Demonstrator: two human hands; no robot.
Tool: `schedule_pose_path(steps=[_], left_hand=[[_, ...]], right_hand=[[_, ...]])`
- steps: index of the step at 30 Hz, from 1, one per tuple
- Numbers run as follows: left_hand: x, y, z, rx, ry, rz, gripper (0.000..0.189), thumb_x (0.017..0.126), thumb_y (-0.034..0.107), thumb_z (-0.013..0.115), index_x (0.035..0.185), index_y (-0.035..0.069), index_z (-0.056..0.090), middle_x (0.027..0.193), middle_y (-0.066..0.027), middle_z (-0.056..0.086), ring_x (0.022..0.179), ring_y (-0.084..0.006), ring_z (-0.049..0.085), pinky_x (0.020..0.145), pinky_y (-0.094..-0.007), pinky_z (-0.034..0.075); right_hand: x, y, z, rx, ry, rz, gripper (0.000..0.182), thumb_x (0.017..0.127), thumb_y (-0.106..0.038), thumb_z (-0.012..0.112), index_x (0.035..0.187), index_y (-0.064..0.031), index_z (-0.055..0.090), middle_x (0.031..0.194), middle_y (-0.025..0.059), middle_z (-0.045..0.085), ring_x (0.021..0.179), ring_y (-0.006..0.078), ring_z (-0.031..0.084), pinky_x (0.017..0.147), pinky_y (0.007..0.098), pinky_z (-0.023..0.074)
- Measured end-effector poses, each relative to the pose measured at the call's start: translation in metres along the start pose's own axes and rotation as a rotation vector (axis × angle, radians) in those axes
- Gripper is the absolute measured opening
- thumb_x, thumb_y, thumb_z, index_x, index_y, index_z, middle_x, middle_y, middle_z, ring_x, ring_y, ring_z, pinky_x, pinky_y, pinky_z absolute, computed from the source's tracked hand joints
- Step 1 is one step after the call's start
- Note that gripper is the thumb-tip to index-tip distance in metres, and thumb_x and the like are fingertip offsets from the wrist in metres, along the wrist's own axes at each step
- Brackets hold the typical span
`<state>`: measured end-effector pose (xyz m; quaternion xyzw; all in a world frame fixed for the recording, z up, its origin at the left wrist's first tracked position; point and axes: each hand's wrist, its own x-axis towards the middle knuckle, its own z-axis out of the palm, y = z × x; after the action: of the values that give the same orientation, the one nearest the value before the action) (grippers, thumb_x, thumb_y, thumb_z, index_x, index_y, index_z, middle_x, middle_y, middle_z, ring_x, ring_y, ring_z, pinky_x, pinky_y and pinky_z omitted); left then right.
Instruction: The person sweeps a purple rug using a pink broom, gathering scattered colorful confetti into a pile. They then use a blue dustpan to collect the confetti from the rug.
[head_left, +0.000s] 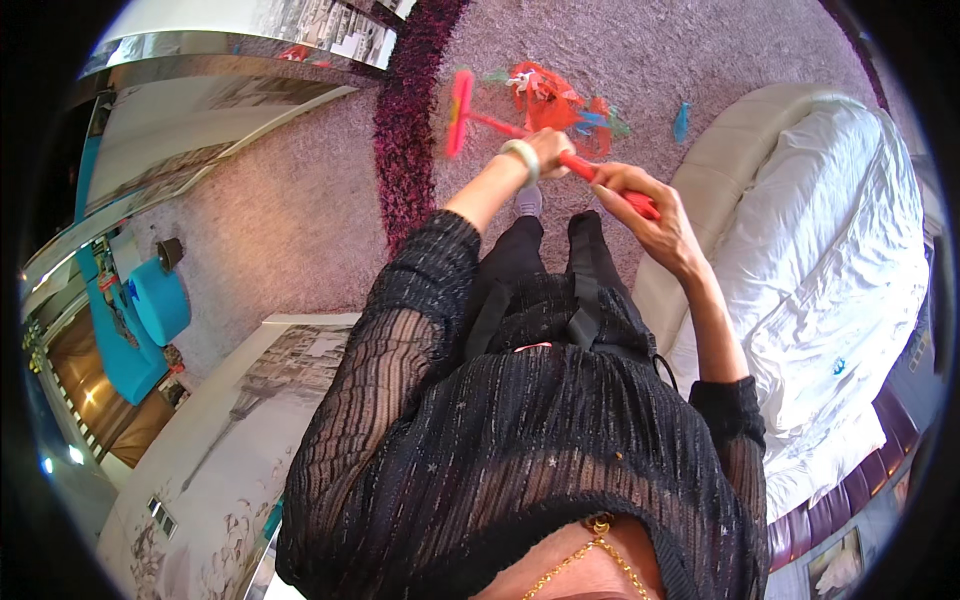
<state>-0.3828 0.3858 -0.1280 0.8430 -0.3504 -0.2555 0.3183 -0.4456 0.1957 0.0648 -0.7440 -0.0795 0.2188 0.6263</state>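
Both hands are on a red-handled T-shaped tool, which looks like a carpet broom or squeegee. My left hand (550, 150), with a pale bangle at the wrist, is wrapped around the middle of the red handle (579, 166). My right hand (649, 214) grips the handle's end nearer my body. The tool's pink crosswise head (460, 112) is blurred and points away to the left; whether it touches the floor I cannot tell. Beyond my hands, a loose heap of red scraps (551, 101) with white, blue and green bits lies on the pale shag rug (585, 37).
A separate blue scrap (681, 122) lies on the rug. To the right stands a cream bed (727, 150) with a white cover (825, 210). A dark purple rug border (405, 135) runs on the left, past mirrored furniture (225, 135) and a turquoise tub-like object (159, 301).
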Motion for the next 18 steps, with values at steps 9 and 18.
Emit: schedule_pose_path(steps=[9,18], left_hand=[[-0.045,0.024,0.020,0.064,0.115,0.016,0.018,0.059,0.014,0.069,0.057,0.009,0.051,0.060,-0.0118,0.056,0.061,-0.0343,0.058,0.055,-0.0412,0.047],[-0.159,0.013,0.091,-0.261,-0.132,-0.552,0.015,0.066,0.017,0.061,0.068,0.002,0.060,0.069,-0.0208,0.059,0.070,-0.0397,0.059,0.060,-0.0426,0.047]], right_hand=[[-0.028,0.001,0.013,-0.060,-0.124,-0.197,0.014,0.080,-0.005,0.063,0.074,0.0004,0.052,0.090,0.0102,0.060,0.100,0.0246,0.057,0.085,0.0356,0.0427],[-0.007,0.071,0.071,0.215,-0.367,0.345,0.031,0.085,-0.029,0.063,0.087,0.0019,0.063,0.068,0.0002,0.056,0.065,0.0073,0.047,0.061,0.0272,0.0405]])
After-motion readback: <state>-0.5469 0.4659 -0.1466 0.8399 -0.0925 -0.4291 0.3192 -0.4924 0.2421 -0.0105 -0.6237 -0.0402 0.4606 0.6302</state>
